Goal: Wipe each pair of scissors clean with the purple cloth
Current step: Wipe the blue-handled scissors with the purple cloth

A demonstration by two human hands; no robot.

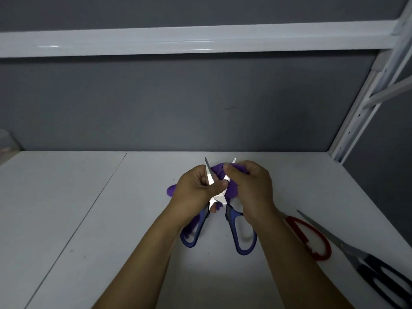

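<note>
Blue-handled scissors (pixel 239 233) are spread wide open above the white shelf, blades pointing away from me. My left hand (pixel 196 188) grips the left blade near the pivot, thumb laid across it. My right hand (pixel 252 186) pinches the purple cloth (pixel 231 188) around the right blade, whose tip pokes out above the fingers. A fold of the cloth also shows left of my left hand. Red-handled scissors (pixel 312 237) and black-handled scissors (pixel 379 275) lie on the shelf at the right.
The white shelf board (pixel 89 219) has a seam running diagonally on its left side. A dark grey back wall stands behind. A white metal upright (pixel 365 103) rises at the right and a white shelf rail (pixel 200 39) crosses overhead.
</note>
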